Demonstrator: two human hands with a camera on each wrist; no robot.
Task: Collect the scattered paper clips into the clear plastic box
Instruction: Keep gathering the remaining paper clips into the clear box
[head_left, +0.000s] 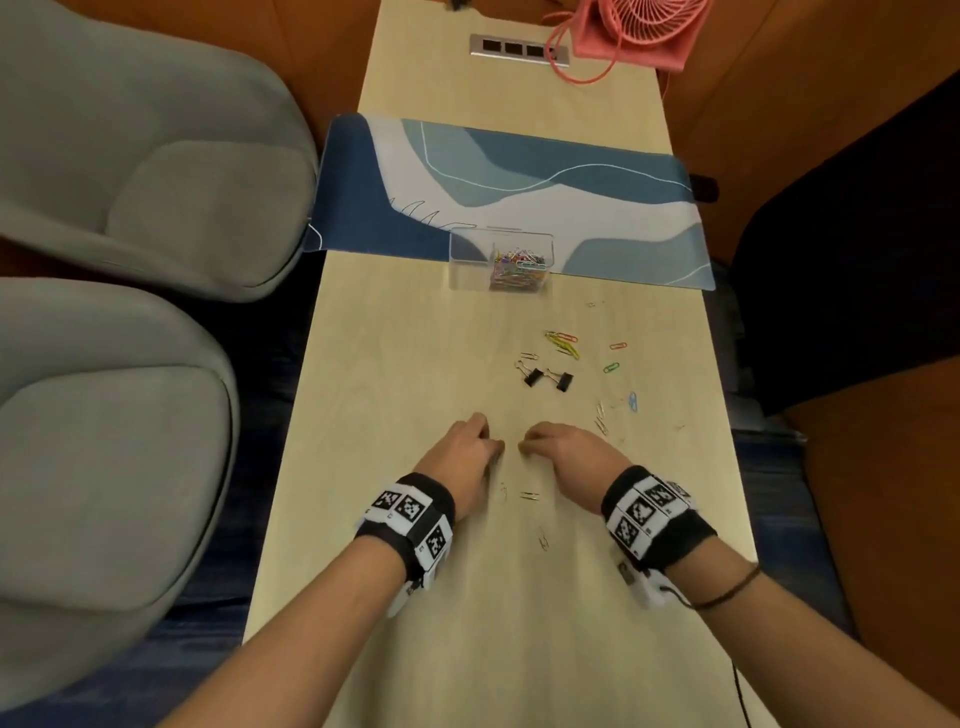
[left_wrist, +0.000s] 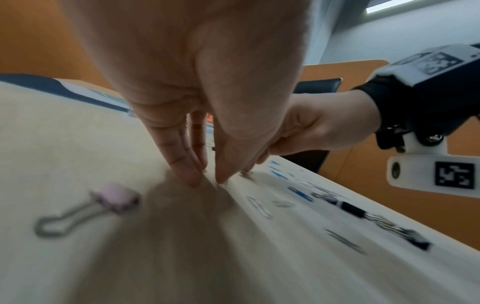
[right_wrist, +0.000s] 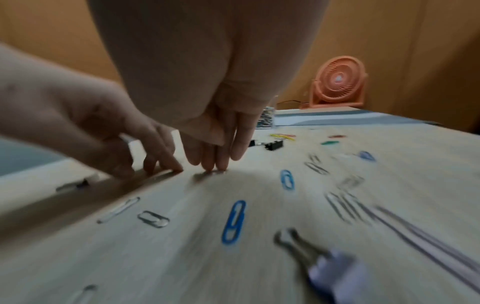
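Note:
The clear plastic box (head_left: 470, 260) stands at the near edge of the desk mat, with a heap of coloured paper clips (head_left: 519, 267) in its right half. Loose clips lie on the wooden table: yellow and red ones (head_left: 563, 340), a green one (head_left: 611, 367), a blue one (head_left: 632, 401) and silver ones (head_left: 529, 496). My left hand (head_left: 496, 449) and right hand (head_left: 524, 446) sit close together, their fingertips down on the table. In the wrist views the left hand (left_wrist: 207, 181) and the right hand (right_wrist: 215, 167) press on the wood with nearly straight fingers. Small silver clips seem to lie under the tips, blurred.
Two black binder clips (head_left: 548, 378) lie between my hands and the box. A pink binder clip (left_wrist: 114, 197) lies by my left hand. A blue patterned mat (head_left: 519, 176), a socket strip (head_left: 519, 50) and a pink fan (head_left: 639, 26) are farther back. Grey chairs (head_left: 130, 182) stand on the left.

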